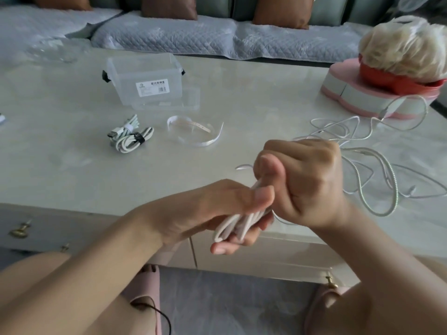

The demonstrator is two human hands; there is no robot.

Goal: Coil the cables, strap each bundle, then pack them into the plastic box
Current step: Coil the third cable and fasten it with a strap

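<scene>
Left hand [212,213] cradles a folded white cable bundle [232,226], thumb pressed on top. Right hand [304,180] is fisted just above it, gripping the cable's upper end. On the counter [72,165], two strapped coils [129,137] lie beside a loose strap [196,131], the clear plastic box [147,81] behind them, and loose cables [377,165] sprawl to the right.

Home living room, cushioned sofa [169,37], coffee table [242,105]

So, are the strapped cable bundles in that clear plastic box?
No, both strapped white cable bundles lie on the pale table before the clear plastic box.
</scene>
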